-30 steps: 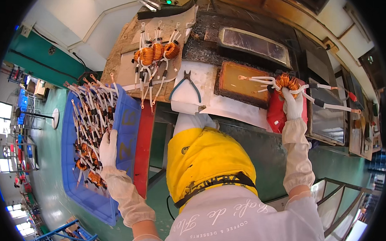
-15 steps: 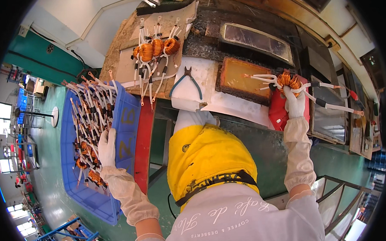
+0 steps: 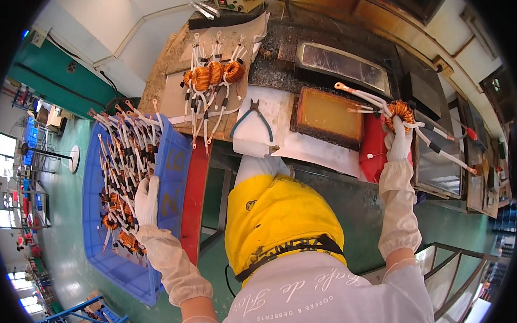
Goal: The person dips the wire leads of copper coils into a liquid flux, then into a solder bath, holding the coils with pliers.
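My right hand [image 3: 400, 140], in a white glove, grips a copper-wound toroidal coil [image 3: 401, 115] above a red box [image 3: 374, 152]. Thick white leads with copper lugs stick out from the coil to both sides, some with black sleeves. My left hand [image 3: 147, 200], gloved too, rests at the near side wall of a blue crate [image 3: 177, 158], fingers stretched out and nothing visible in them. Inside that crate are many more coils [image 3: 116, 206] with white leads. Several finished-looking coils [image 3: 201, 78] lie on cardboard at the back left of the bench.
Cutting pliers [image 3: 253, 119] with teal handles lie on white paper. Right of them sits a rectangular tray of amber material [image 3: 330, 116]. A second dark-framed metal tray [image 3: 343, 61] stands behind it. A small control box [image 3: 236, 4] is at the far edge. Red bench side [image 3: 196, 200] borders the crate.
The coil in my right hand has shifted slightly right and turned, its left leads now pointing up and left. My left hand has stayed at the crate; the view has moved slightly.
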`<state>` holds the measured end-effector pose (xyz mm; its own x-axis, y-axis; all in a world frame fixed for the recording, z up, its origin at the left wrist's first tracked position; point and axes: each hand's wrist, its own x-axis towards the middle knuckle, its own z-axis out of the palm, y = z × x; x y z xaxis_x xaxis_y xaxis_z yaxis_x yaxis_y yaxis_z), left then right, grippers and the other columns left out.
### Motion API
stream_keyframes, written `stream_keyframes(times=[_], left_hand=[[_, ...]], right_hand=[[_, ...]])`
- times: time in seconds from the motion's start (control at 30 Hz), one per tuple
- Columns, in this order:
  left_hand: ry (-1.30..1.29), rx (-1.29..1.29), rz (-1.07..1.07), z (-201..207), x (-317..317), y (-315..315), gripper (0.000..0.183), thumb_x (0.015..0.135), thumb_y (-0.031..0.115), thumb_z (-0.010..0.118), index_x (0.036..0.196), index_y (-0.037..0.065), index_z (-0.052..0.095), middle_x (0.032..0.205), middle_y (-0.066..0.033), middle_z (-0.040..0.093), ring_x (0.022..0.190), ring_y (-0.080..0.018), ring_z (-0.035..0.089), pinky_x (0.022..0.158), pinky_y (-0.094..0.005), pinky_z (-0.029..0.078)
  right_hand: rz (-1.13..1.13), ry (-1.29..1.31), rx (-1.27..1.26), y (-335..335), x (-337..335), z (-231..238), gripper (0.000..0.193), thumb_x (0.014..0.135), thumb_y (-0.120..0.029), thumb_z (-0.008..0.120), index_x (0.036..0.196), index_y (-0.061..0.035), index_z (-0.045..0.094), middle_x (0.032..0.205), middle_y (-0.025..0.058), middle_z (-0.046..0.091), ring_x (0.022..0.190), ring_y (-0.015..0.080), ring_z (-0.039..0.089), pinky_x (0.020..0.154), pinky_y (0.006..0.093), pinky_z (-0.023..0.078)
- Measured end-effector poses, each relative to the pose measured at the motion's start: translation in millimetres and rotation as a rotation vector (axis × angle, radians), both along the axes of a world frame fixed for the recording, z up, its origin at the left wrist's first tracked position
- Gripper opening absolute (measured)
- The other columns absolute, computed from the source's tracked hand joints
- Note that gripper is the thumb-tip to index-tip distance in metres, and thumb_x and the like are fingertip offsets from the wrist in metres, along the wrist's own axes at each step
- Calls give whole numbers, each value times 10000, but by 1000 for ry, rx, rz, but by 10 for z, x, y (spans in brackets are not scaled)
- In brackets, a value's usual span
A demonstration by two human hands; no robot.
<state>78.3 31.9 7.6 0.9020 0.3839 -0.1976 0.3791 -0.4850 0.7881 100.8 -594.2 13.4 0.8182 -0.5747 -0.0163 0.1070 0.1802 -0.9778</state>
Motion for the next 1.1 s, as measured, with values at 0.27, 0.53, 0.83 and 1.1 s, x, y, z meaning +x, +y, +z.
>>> stream_keyframes(times=[0.27,0.53,0.83,1.1], left_hand=[[-89,10,-20,12,-23,-32,505,934,396,571,1174,-48,582,995,-97,658,879,-135,578,807,-270,448],[-28,19,-13,16,-29,-12,516,929,390,577,1193,-53,575,1029,-110,666,933,-140,588,843,-276,445],[-13,33,-17,20,-14,5,524,923,409,560,1186,-44,581,1047,-132,667,952,-183,607,866,-299,445],[-58,60,-29,7,-25,18,526,924,413,557,1196,-37,577,1073,-153,665,984,-201,615,877,-308,446]], right_hand=[[-174,-45,39,-309,413,-55,291,864,-228,684,1076,-105,528,749,59,612,380,41,365,339,203,198],[-281,71,18,-334,662,-58,355,832,-305,710,1071,-116,527,668,90,593,343,32,286,320,203,186],[-264,88,-29,-390,809,-83,372,822,-299,721,1081,-125,518,680,43,585,402,53,418,329,196,241],[-290,149,-88,-305,807,-27,407,815,-307,730,1098,-123,503,684,12,556,442,63,472,342,198,268]])
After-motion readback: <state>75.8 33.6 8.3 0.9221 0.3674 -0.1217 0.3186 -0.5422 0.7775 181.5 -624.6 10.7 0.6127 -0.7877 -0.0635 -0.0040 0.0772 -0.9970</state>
